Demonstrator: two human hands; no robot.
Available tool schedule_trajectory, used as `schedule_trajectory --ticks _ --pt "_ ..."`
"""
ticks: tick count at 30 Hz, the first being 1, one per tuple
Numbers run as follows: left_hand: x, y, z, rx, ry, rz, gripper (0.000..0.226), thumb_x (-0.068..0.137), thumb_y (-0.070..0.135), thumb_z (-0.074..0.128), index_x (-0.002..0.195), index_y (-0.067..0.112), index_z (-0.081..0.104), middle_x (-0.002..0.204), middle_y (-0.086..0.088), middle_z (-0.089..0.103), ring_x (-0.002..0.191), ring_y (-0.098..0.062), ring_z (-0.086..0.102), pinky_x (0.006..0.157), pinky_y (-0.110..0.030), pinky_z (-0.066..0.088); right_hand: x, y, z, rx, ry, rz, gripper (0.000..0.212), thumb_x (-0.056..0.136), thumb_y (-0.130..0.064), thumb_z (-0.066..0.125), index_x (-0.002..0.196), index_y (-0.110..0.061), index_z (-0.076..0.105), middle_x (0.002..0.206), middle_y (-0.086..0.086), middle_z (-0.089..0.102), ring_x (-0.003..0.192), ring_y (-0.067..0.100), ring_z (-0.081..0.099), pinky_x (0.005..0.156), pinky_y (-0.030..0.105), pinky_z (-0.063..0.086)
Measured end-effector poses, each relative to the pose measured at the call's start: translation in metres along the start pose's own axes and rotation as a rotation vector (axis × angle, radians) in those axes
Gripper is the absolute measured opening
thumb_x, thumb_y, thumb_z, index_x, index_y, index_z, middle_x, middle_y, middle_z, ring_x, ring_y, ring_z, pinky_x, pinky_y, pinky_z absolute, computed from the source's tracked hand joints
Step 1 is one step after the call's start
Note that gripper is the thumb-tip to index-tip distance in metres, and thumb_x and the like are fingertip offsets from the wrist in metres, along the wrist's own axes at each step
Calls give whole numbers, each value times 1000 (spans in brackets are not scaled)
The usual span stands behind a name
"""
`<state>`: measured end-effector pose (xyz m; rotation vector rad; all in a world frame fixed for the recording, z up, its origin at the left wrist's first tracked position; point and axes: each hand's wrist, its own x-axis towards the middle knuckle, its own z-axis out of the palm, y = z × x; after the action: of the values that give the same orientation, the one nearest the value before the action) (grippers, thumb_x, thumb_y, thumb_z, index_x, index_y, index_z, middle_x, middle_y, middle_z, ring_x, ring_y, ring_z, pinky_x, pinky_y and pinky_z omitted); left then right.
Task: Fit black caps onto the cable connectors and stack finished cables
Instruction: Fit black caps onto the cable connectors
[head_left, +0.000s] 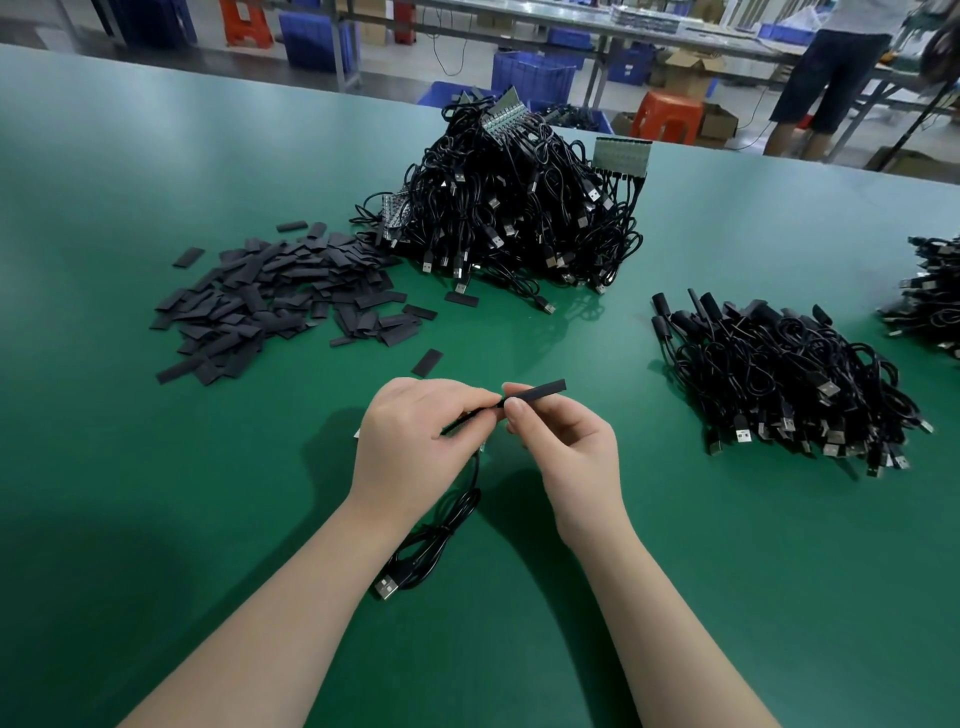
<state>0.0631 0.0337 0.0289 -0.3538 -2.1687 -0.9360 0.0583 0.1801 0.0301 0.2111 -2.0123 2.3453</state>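
Note:
My left hand (415, 441) pinches the end of a black cable (441, 530) just above the green table. Its coil and USB plug (387, 590) trail down between my forearms. My right hand (566, 447) pinches a flat black cap (540, 391) between thumb and forefinger, its near end meeting the cable end held by the left fingers. A loose heap of black caps (270, 301) lies to the far left. A tall pile of uncapped cables (509, 208) stands behind. A stack of capped cables (779, 374) lies to the right.
One stray cap (427, 361) lies just beyond my hands. Another cable pile (930, 296) sits at the right edge. Beyond the table's far edge are blue bins (532, 78), orange stools (667, 114) and a standing person (826, 78).

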Motion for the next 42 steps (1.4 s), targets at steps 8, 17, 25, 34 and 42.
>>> schedule_trajectory --ticks 8,17,25,34,42 --pt "-2 -4 2 -23 39 88 5 80 9 75 79 12 78 75 5 73 70 -14 68 67 -39 50 -2 1 2 -21 4 -10 22 90 -6 69 83 -25 77 98 -7 77 88 4 70 79 18 53" --pt "2 -9 2 26 36 100 9 84 16 70 85 12 78 81 5 74 77 -14 70 71 -40 52 -1 -1 4 -38 -26 -6 14 84 -21 73 85 -33 79 103 -12 75 91 3 69 83 21 55" --pt "3 -13 2 15 -14 140 5 85 13 74 87 11 78 82 5 74 77 -17 71 68 -43 51 2 -5 -3 -149 42 -8 24 89 -15 73 76 -35 79 83 -9 77 76 2 68 72 15 51" --pt "3 -13 5 17 -9 159 4 85 9 74 86 9 78 81 3 74 75 -20 71 67 -43 51 0 -3 3 -141 82 -11 25 90 -12 71 76 -31 78 83 -8 77 76 2 69 70 14 51" --pt "3 -12 5 15 15 213 8 87 8 70 86 9 78 79 3 73 74 -20 70 66 -42 51 -1 0 3 -191 103 -13 19 89 -21 73 71 -14 72 67 19 62 64 15 53 60 20 42"
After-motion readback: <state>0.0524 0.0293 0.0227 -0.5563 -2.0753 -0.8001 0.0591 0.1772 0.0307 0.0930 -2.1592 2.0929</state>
